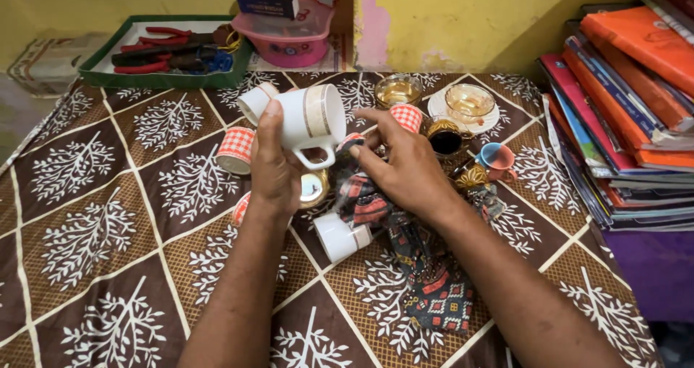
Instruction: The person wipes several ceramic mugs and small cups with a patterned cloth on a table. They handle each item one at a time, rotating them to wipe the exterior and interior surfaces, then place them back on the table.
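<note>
Left hand: the left hand (273,167) is clamped around the body of a white ceramic mug with a tan band (312,118), lifted clear of the table and tipped on its side, handle downward and mouth turned toward the right; this hold leaves the mouth open to the other hand
Right hand: the right hand (406,167) rests on a crumpled dark patterned cloth with red and orange patches (426,267), fingers bent over a bunched part of it just beside the mug's handle; whether they actually pinch the fabric cannot be told
Cloth: it trails from under the right hand down across the brown tablecloth with white tree motifs (108,230)
Cups on the table: a second white mug (340,236) lies on its side below the hands; a red-and-white checked cup (236,150) lies just beside the left hand, another checked cup (407,116) behind the right hand; a small blue cup with a pink handle (496,158) stands near the books
Glassware: an amber glass bowl (398,90) and an amber glass cup on a white saucer (468,104) stand upright at the far edge; contents cannot be told
Dark cup: a black cup with a gold rim (444,140) shows a dark inside
Green tray: a green rectangular tray (97,68) holds red-handled pliers and other tools
Pink tub: a pink plastic tub (289,39) bears a dark blue box
Books: a stack of books (629,100) leans at the right
</note>
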